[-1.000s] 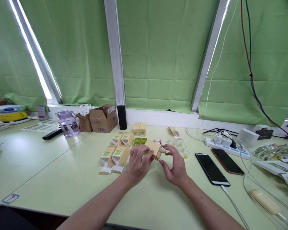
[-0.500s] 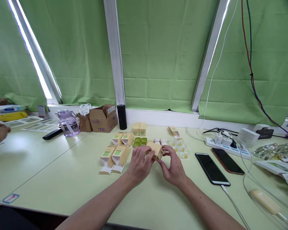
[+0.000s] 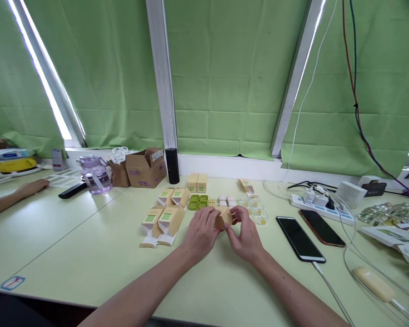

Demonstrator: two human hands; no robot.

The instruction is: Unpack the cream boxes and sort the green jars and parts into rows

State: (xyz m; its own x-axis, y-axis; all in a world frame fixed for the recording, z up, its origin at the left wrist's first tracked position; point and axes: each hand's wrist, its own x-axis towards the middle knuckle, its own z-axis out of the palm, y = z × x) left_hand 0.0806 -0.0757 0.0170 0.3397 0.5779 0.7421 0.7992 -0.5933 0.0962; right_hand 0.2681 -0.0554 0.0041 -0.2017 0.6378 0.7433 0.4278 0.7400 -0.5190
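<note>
You had just turned the small box (image 3: 224,219) so its end faced you, which seemed to make that end easier to work on. Your left hand (image 3: 200,232) gripped its side, and your right hand (image 3: 243,236) pinched its end, above the pale table (image 3: 98,268). Green cloth (image 3: 221,81) hung behind.

box (image 3: 223,219) turned (slightly), co-worker's hand (image 3: 34,186) farther in
</note>
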